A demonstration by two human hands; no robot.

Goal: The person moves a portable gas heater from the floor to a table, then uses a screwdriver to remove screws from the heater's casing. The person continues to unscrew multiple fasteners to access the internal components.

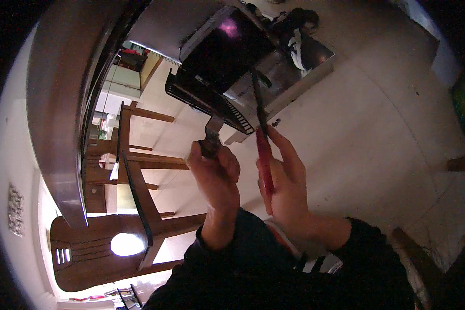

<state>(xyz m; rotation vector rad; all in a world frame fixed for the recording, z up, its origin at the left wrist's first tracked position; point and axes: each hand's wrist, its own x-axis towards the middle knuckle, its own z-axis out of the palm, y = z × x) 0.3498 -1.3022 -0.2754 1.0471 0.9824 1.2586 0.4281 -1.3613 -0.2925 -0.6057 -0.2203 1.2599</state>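
Note:
My left hand [215,173] is closed around the dark grip of a small tool with a bent metal end [213,125]. That metal end meets the lower edge of a black slotted panel [199,99]; whether it clamps the panel or only touches it I cannot tell. Just to the right, my right hand [287,178] is closed on the red handle of a long, thin, dark tool [264,165]. Its dark shaft slants up and away, over a glossy black flat surface [227,49]. The exact kind of either tool is not clear in this dim light.
Beyond the hands stands a metal base or tray [318,57], with a dark shoe with white trim [297,51] on it. Wooden chairs [139,160] fill the left side, below a broad panel edge [62,103]. Pale floor [367,139] stretches to the right.

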